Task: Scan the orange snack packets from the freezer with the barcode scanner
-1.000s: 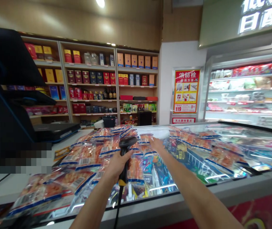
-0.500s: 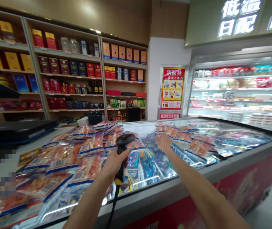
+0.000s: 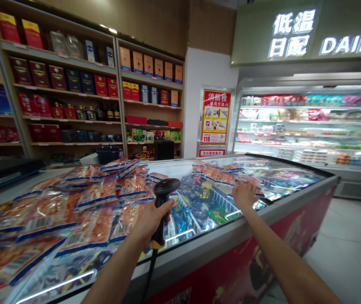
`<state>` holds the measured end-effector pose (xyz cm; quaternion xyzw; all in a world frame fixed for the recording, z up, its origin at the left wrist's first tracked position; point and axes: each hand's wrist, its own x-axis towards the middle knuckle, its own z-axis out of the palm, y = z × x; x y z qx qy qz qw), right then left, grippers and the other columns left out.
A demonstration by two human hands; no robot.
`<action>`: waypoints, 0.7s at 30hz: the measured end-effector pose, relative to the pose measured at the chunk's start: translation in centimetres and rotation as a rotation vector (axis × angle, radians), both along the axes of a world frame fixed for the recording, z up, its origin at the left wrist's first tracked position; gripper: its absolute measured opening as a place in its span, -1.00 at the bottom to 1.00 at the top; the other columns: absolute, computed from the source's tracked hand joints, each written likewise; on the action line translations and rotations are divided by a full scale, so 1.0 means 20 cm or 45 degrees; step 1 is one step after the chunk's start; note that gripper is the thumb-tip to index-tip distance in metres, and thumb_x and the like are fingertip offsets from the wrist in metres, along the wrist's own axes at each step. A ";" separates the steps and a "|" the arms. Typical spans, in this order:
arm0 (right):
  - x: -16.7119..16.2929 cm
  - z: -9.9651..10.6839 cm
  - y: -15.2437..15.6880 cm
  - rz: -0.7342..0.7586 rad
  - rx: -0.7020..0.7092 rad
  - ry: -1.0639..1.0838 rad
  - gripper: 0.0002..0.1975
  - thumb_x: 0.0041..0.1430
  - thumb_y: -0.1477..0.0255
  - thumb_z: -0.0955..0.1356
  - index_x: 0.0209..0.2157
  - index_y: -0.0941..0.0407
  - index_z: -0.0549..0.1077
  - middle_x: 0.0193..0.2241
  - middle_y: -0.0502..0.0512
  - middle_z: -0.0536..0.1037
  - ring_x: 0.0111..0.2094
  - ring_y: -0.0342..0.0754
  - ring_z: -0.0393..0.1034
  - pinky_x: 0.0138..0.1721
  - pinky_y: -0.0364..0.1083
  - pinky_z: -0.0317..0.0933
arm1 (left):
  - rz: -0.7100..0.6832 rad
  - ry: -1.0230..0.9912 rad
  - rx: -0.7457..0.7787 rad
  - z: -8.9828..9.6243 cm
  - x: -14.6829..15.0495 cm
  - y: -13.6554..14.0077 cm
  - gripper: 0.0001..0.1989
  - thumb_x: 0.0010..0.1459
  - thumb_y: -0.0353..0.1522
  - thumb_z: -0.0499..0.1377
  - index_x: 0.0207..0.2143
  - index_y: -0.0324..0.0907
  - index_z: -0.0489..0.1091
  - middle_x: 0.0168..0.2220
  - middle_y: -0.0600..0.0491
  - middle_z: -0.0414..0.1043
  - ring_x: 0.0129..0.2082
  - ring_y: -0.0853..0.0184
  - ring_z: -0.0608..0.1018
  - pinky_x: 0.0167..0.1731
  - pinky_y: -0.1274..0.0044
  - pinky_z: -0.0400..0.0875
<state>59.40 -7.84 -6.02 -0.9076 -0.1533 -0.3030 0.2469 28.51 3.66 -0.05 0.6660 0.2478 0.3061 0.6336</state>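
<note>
My left hand (image 3: pixel 150 221) is wrapped round the handle of a black barcode scanner (image 3: pixel 164 192), held upright over the near edge of the freezer. Its cable hangs down below the handle. My right hand (image 3: pixel 246 195) reaches across the glass top to a flat clear packet (image 3: pixel 233 190) with a blue edge, apparently touching it. The fingers look spread over the packet, somewhat blurred. Several more packets of reddish-orange food (image 3: pixel 214 172) lie behind it. A large spread of the same packets (image 3: pixel 88 221), barcodes up, covers the glass to the left of the scanner.
The chest freezer (image 3: pixel 231 236) has a grey rim and red front; baskets of colourful packs show through its glass. A black flat device (image 3: pixel 8 173) stands at the left. Shelves of boxes (image 3: pixel 88 80) line the wall, and a lit chiller (image 3: pixel 307 126) stands back right.
My view has turned to the right. My right hand has moved right across the freezer top to a packet there. My left hand keeps hold of the barcode scanner.
</note>
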 end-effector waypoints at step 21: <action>-0.04 0.00 0.33 0.412 -0.045 0.594 -0.49 0.00 0.15 0.15 -0.32 0.29 0.45 -0.31 0.38 0.46 -0.22 0.14 0.32 -0.30 -0.02 0.14 | -0.026 0.023 -0.016 0.02 -0.06 0.01 -0.72 -0.10 -0.19 0.12 -0.58 -0.22 0.18 -0.68 0.18 0.22 -0.70 0.52 0.29 -0.65 0.63 0.16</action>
